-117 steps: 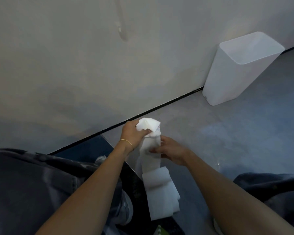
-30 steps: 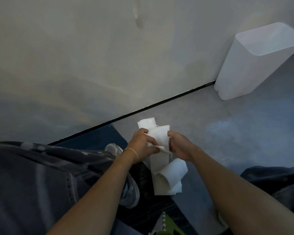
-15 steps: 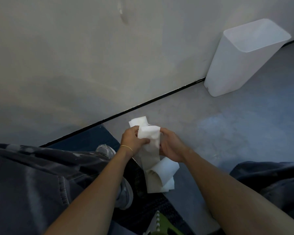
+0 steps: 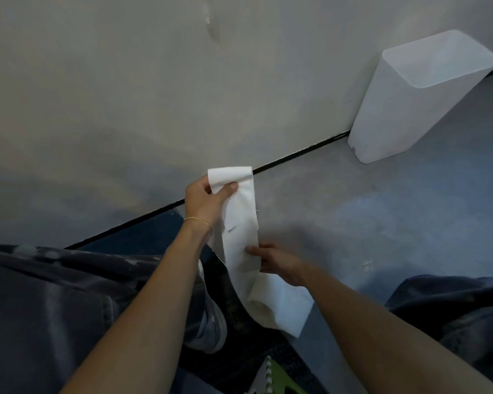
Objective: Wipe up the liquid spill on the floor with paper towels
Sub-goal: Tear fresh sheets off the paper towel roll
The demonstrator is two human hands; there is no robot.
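A long white strip of paper towel (image 4: 241, 223) hangs between my two hands above the grey floor (image 4: 382, 223). My left hand (image 4: 205, 200) pinches its folded top end, held up near the wall's base. My right hand (image 4: 279, 263) grips the strip lower down, thumb on the front. Below that hand the strip curls into a loose loop (image 4: 276, 305). A small glint of liquid (image 4: 367, 264) shows on the floor to the right of my right hand; the extent of the spill is hard to make out.
A white plastic bin (image 4: 410, 103) stands against the wall (image 4: 154, 95) at the right. My dark trouser knees fill the lower left (image 4: 54, 308) and lower right. A grey shoe (image 4: 211, 322) rests on a dark mat. A green object (image 4: 276, 379) pokes in at the bottom edge.
My hands have drawn apart: the left rose with the top end, the right slid down the strip. The bunched paper is now stretched out long between them.
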